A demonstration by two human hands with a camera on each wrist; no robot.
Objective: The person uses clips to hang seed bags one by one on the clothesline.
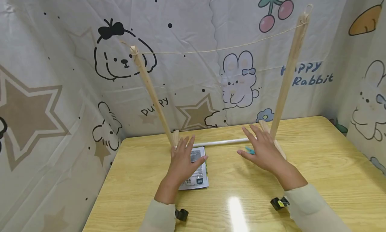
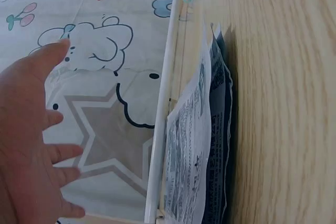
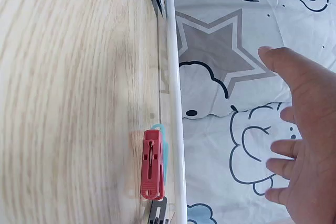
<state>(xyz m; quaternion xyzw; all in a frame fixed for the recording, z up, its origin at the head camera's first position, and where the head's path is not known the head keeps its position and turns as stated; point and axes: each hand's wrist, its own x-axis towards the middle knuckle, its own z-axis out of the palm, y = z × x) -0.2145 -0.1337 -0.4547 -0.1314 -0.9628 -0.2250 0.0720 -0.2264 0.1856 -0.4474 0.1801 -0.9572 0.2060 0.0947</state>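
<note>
My left hand (image 1: 184,158) hovers flat with spread fingers over a small stack of grey-and-white printed packets (image 1: 196,173) lying on the wooden table (image 1: 316,165). In the left wrist view the left hand (image 2: 31,145) stays apart from the packets (image 2: 202,145). My right hand (image 1: 262,150) is also spread and holds nothing, above a teal clothes peg (image 1: 249,151). The right wrist view shows a red peg (image 3: 152,166) on top of a teal peg (image 3: 164,148) beside the white rod (image 3: 176,93), with the right hand (image 3: 307,145) clear of them.
A drying rack stands at the table's back: two leaning wooden posts (image 1: 150,91) (image 1: 289,71), a string (image 1: 217,50) between their tops, a white rod (image 1: 223,142) along the base. Cartoon-print fabric walls (image 1: 60,91) enclose the table on three sides.
</note>
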